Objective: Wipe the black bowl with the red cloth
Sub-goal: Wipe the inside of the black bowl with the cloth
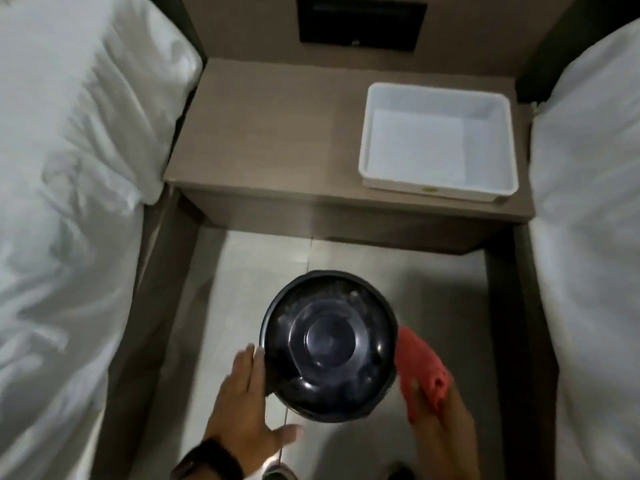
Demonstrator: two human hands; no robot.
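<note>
The black bowl is held in the air above the floor, its glossy inside facing me. My left hand grips it at the left rim, fingers along the outside and thumb spread below. My right hand is just right of the bowl and is closed on the bunched red cloth. The cloth touches or nearly touches the bowl's right outer edge; blur hides the exact contact. A dark watch sits on my left wrist.
A brown bedside table stands ahead with a white plastic tub on its right side. White-sheeted beds flank the narrow aisle on both sides. Pale tiled floor lies below the bowl.
</note>
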